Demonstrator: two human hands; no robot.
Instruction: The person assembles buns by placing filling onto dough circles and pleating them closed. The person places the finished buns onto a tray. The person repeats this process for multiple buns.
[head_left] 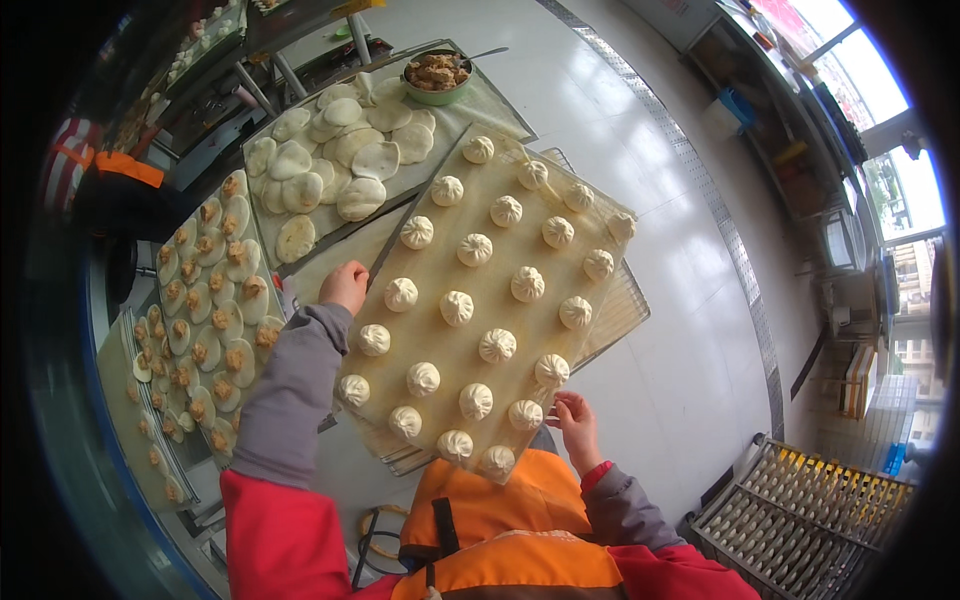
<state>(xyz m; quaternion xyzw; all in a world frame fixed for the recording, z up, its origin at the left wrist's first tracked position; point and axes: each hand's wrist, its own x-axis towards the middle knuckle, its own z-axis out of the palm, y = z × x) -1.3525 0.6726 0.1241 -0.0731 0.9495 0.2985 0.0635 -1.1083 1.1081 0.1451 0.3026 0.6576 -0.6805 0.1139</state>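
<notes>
Several pleated white buns (457, 308) sit in rows on a tan lining sheet (440, 335), held tilted in front of me. My left hand (345, 287) is closed at the sheet's left edge, with its fingertips partly hidden. At the near right edge, beside a bun, the fingers of my right hand (576, 428) are curled in and pinch the sheet's rim. Wire racks (622, 318) show beneath the sheet, past its right side and its near corner.
On the left, trays hold flat dough rounds topped with filling (215, 315). Plain dough rounds (335, 150) lie on a board beyond, beside a green bowl of brown filling (437, 78). A metal slatted rack (810, 510) stands at lower right; shelving (770, 130) lines the far right.
</notes>
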